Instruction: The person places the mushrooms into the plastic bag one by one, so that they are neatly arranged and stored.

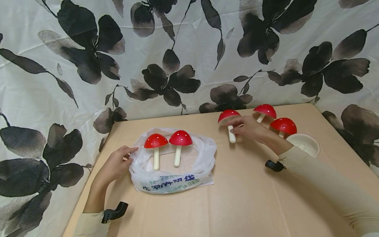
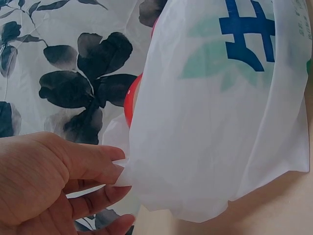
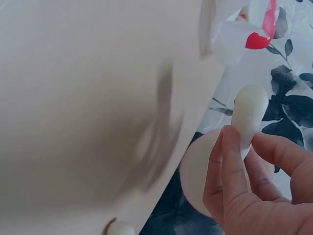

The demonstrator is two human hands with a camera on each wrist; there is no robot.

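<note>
My left hand (image 1: 116, 164) pinches the left rim of a white plastic bag (image 1: 207, 154) with blue print; in the left wrist view the fingers of the left hand (image 2: 63, 181) are on the bag's edge (image 2: 195, 147). Two red-capped mushrooms with white dots, one (image 1: 156, 141) left and one (image 1: 180, 138) right, lie within the bag's opening. My right hand (image 1: 251, 129) grips a third mushroom (image 1: 232, 134) by its white stem, to the right of the bag. In the right wrist view, thumb and fingers of the right hand (image 3: 259, 181) hold that stem (image 3: 249, 110), with the cap behind them.
Two more red mushrooms, one (image 1: 265, 111) behind and one (image 1: 283, 125) nearer, are beyond my right forearm. A cream-coloured round dish or cap (image 1: 305, 144) lies beside them. Floral cloth (image 1: 183, 29) hangs behind the tan table (image 1: 237, 197).
</note>
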